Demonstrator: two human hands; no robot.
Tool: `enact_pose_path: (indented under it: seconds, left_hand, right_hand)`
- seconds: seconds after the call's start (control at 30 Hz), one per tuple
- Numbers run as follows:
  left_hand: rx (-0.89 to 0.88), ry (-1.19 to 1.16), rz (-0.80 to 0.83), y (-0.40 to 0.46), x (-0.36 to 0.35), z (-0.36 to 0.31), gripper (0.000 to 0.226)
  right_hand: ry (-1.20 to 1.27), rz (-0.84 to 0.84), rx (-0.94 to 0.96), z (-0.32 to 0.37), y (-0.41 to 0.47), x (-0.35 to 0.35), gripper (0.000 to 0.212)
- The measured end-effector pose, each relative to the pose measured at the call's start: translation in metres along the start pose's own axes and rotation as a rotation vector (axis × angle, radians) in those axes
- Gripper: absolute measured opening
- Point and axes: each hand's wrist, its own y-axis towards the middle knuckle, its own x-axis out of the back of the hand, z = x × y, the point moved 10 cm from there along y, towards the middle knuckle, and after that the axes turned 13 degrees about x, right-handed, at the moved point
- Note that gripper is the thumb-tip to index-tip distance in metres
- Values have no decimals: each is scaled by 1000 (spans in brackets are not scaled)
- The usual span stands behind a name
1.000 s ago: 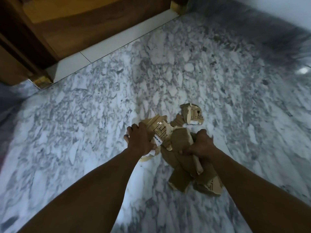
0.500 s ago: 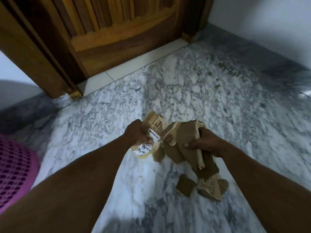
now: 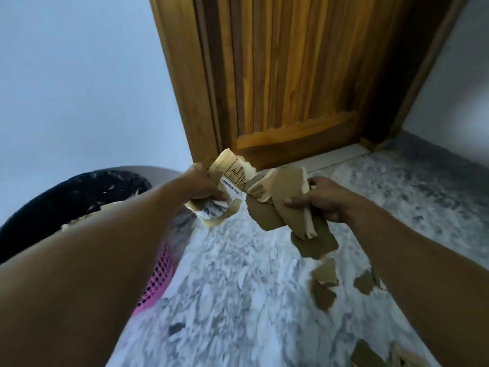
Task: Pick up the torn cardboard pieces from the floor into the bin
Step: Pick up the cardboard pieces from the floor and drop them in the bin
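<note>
My left hand (image 3: 202, 185) grips a crumpled cardboard piece with a white label (image 3: 230, 178), held up in the air. My right hand (image 3: 321, 198) is closed on a bundle of plain brown cardboard pieces (image 3: 285, 207) that hang down from it. The two bundles almost touch. A pink mesh bin with a dark liner (image 3: 79, 197) stands at the left, partly hidden behind my left forearm, and cardboard scraps show inside it. Small brown pieces (image 3: 324, 274) appear below my right hand, over the marble floor; more pieces (image 3: 370, 353) lie at the bottom right.
A wooden door (image 3: 285, 75) in its frame stands straight ahead, with a white threshold strip (image 3: 336, 154) at its foot. Pale walls flank it on both sides. The grey-white marble floor (image 3: 238, 287) spreads between the bin and the door.
Both hands have lifted their cardboard bundles off the floor and swung left toward the bin. The view has tilted up, and some small pieces now hang or fall below my right hand.
</note>
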Motion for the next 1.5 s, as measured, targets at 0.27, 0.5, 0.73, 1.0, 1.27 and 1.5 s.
enact_pose_path:
  seconds: [0.27, 0.5, 0.73, 1.0, 1.27, 1.5]
  left_hand:
    - [208, -183, -123, -29, 142, 138, 59]
    - [397, -527, -227, -36, 187, 261, 49]
    - [553, -353, -76, -24, 160, 328, 130]
    - [693, 9, -375, -29, 154, 384, 81]
    - [555, -13, -423, -26, 147, 332, 50]
    - [339, -217, -370, -32, 98, 213, 50]
  right_hand:
    - [-44, 57, 63, 85, 37, -160, 66]
    - [-12, 88, 103, 109, 68, -288, 47]
    - [-337, 8, 206, 100, 96, -350, 68]
    - [-529, 98, 12, 38, 84, -349, 33]
    - [-350, -100, 20, 26, 74, -273, 10]
    - [-264, -262, -59, 7, 49, -145, 9]
